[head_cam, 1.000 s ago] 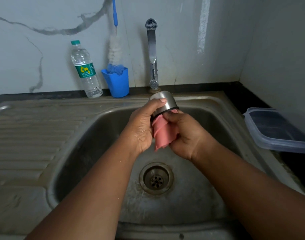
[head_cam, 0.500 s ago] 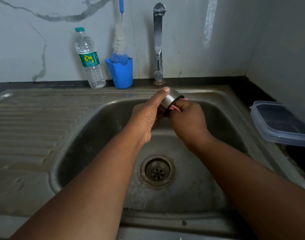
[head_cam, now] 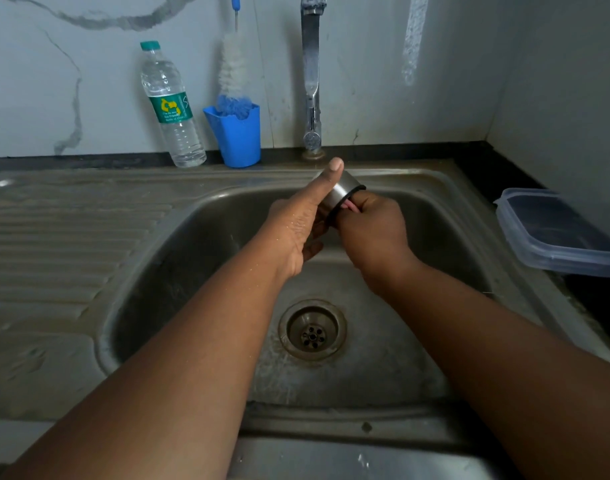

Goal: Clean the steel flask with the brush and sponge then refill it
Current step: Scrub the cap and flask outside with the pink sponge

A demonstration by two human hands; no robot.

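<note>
Over the sink basin (head_cam: 199, 278), my left hand (head_cam: 298, 226) holds a small steel cap (head_cam: 345, 192) of the flask, thumb stretched along its top. My right hand (head_cam: 372, 230) presses a pink sponge (head_cam: 350, 206) into the cap's open end; only a sliver of pink shows between my fingers. The bottle brush (head_cam: 231, 71), white and blue bristles on a blue handle, stands in a blue cup (head_cam: 239, 140) against the back wall. The flask body is not in view.
A clear plastic water bottle (head_cam: 168, 105) stands left of the blue cup. The steel tap (head_cam: 312, 74) rises behind my hands, with no water running. A lidded plastic container (head_cam: 556, 233) sits on the right counter. The ribbed drainboard (head_cam: 54, 244) lies left; the drain (head_cam: 312, 330) is below.
The pink sponge, which hung out visibly below the cap, is now pushed almost wholly inside it. My hands with the cap sit farther from me, nearer the tap.
</note>
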